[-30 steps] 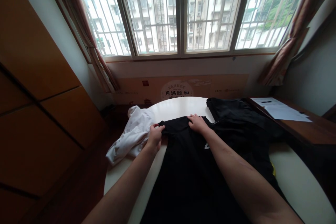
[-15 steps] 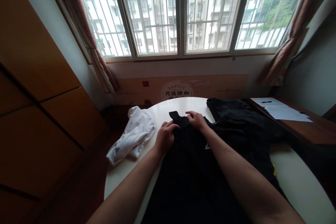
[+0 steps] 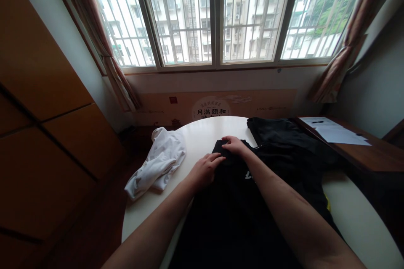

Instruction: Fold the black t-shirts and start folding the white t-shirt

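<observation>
Fingers of left hand (image 3: pixel 205 169) lie flat on black shirt (image 3: pixel 227 214) (right hand (image 3: pixel 232 144) pinches its top).

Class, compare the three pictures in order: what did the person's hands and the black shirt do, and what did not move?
The left hand carried the black shirt's left edge inward, toward the right hand, folding it over; it now lies flat on the fold instead of gripping the corner. The right hand stayed pressed on the shirt's top edge. The white garment, the black clothes behind, the papers and the round table stayed put.
</observation>
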Tool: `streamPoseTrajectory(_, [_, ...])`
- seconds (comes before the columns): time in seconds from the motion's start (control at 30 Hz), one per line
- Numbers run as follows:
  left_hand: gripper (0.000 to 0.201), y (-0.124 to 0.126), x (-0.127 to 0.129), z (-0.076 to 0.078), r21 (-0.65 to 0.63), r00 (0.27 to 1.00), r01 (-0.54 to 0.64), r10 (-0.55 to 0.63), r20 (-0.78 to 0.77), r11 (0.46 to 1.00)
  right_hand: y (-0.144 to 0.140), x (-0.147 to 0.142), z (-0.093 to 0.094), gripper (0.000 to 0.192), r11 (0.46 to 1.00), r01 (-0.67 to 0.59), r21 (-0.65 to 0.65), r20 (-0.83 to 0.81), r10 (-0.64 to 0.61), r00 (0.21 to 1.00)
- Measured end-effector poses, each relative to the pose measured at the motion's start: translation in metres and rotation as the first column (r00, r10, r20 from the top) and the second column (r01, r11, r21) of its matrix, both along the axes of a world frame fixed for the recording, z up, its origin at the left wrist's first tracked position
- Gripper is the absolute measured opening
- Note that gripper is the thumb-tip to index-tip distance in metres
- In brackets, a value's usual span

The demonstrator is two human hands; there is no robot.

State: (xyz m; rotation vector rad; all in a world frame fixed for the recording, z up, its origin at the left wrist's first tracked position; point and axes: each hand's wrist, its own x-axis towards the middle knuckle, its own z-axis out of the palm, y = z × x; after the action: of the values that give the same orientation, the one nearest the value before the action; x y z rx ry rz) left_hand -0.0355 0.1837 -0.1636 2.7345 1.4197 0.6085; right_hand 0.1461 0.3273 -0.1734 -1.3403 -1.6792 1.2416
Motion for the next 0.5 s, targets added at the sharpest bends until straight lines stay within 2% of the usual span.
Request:
streamPoseTrajectory(0.07, [0.073,-0.002,-0.004,0.003,-0.01,0.985,-0.169,0.169,-0.041,0.985,-0.001,0.0,0.002,0.035,1.0,0.005,0.004,-0.031,-0.005,1.0])
streamPoseTrajectory(0.17, [0.065,-0.004,-0.007,0.007,-0.088,0.93,-0.364,0.356,-0.09,0.927,-0.002,0.004,0.006,0.035,0.999,0.027,-0.03,-0.076,-0.03,0.997])
streamPoseTrajectory(0.23, [0.06,-0.006,-0.007,0.009,-0.127,0.917,-0.395,0.382,-0.115,0.91,-0.001,0.009,0.008,0.036,0.998,0.029,-0.062,-0.069,-0.033,0.997])
streamPoseTrajectory(0.3, [0.056,-0.006,-0.005,0.01,-0.116,0.919,-0.389,0.375,-0.124,0.914,0.001,0.014,0.01,0.033,0.996,0.023,-0.085,-0.027,-0.026,0.999])
streamPoseTrajectory(0.4, [0.054,-0.007,-0.003,0.012,-0.098,0.914,-0.399,0.387,-0.121,0.912,0.002,0.02,0.011,0.027,0.994,-0.001,-0.108,0.087,0.01,0.996])
streamPoseTrajectory(0.5, [0.058,-0.007,-0.004,0.014,-0.158,0.897,-0.436,0.415,-0.151,0.886,0.002,0.025,0.014,0.024,0.992,-0.039,-0.118,0.222,0.065,0.973])
